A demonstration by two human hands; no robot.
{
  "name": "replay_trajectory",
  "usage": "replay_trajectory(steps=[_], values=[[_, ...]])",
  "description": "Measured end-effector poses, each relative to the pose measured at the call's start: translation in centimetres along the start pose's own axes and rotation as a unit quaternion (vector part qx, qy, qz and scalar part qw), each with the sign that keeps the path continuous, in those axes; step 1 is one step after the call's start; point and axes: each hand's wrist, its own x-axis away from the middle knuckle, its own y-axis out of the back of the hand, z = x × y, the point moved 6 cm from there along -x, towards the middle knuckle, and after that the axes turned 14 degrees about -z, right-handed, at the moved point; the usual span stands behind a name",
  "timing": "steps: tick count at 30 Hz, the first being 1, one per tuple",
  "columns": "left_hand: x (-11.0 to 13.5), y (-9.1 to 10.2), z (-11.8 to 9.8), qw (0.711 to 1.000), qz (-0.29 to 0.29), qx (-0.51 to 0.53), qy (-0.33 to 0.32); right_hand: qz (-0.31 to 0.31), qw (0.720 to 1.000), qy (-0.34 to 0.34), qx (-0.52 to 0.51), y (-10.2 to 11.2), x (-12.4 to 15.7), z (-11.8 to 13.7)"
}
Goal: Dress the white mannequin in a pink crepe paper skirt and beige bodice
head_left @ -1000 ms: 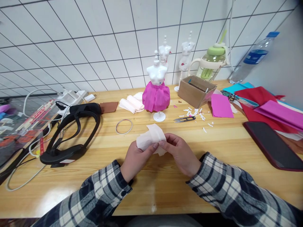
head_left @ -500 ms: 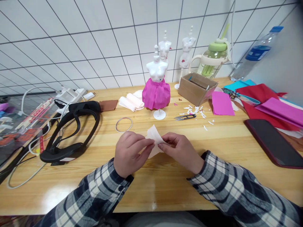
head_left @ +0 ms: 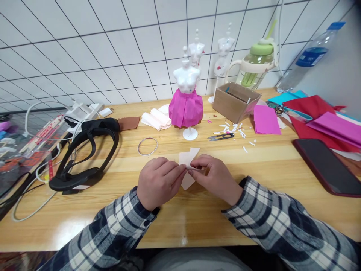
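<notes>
The left hand [head_left: 160,182] and the right hand [head_left: 218,180] meet over the near middle of the table [head_left: 183,229], each grip closed in a pinch on one pale piece [head_left: 185,158] of thin, soft-looking material. To work such a piece well, both pinches should probably stay light and close together, so that the gathered middle is held without creasing the loose ends; small, even shifts of thumb and finger would likely keep it straighter than a hard tug, and a steady right pinch would give the left one something to work against. The piece sits right between the two grips: its middle is caught at the fingertips, one part spreads out to the far side and splits into two corners, and another hangs out on the near side, below the fingers. Exactly how the layers run inside the pinch is hidden. Beyond the piece, on the far side and apart from it, stands the nearest white dress form [head_left: 186,77] in a magenta skirt [head_left: 186,109]; the snips [head_left: 229,135] lie to the far right of it, and a thin ring [head_left: 147,155] to the far left.
</notes>
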Motion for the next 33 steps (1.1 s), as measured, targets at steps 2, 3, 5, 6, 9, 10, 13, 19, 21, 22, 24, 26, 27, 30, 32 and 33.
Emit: replay_trajectory(steps=[2,3,5,6,9,10,13,19,21,22,24,26,27,30,32,33], values=[[0.0,-0.1,-0.2,1.000,0.012,-0.013,-0.005,0.007,1.000,0.004,-0.001,-0.1,0.0,0.1],[0.0,-0.1,-0.3,1.000,0.019,-0.021,-0.005,0.010,1.000,0.005,0.000,-0.1,0.1,0.1],[0.1,-0.3,-0.4,0.999,0.032,-0.035,-0.003,0.018,1.000,0.009,0.007,-0.2,0.1,0.1],[0.1,-0.4,-0.4,0.998,0.037,-0.042,-0.001,0.021,1.000,0.012,0.012,-0.2,0.2,0.1],[0.1,-0.5,-0.4,0.997,0.042,-0.057,0.002,0.026,0.999,0.025,0.026,-0.4,0.3,0.3],[0.1,-0.6,-0.4,0.997,0.041,-0.061,0.003,0.025,0.999,0.028,0.029,-0.4,0.4,0.3],[0.2,-0.7,-0.3,0.996,0.039,-0.074,0.010,0.021,0.998,0.034,0.040,-0.5,0.5,0.2],[0.3,-0.9,-0.3,0.996,0.037,-0.073,0.028,0.007,0.998,0.045,0.050,-0.6,0.6,0.1],[0.4,-0.9,-0.3,0.997,0.033,-0.063,0.037,0.002,0.998,0.043,0.044,-0.5,0.6,0.0],[0.4,-0.9,-0.3,0.997,0.031,-0.057,0.045,0.001,0.998,0.041,0.041,-0.5,0.6,0.0],[0.5,-0.9,0.0,0.996,0.031,-0.035,0.071,0.004,0.999,0.034,0.033,-0.5,0.6,0.0],[0.6,-1.0,0.3,0.994,0.033,-0.006,0.100,0.007,0.999,0.028,0.026,-0.5,0.6,0.0],[0.7,-1.0,0.5,0.993,0.034,0.010,0.114,0.009,0.999,0.026,0.025,-0.5,0.5,0.0],[0.8,-1.1,0.8,0.987,0.037,0.058,0.144,0.008,0.999,0.024,0.028,-0.4,0.4,0.0],[0.9,-1.2,0.9,0.983,0.044,0.086,0.158,0.006,0.999,0.025,0.029,-0.3,0.4,0.0],[0.9,-1.3,1.0,0.981,0.046,0.096,0.165,0.006,0.999,0.025,0.030,-0.3,0.4,0.0]])
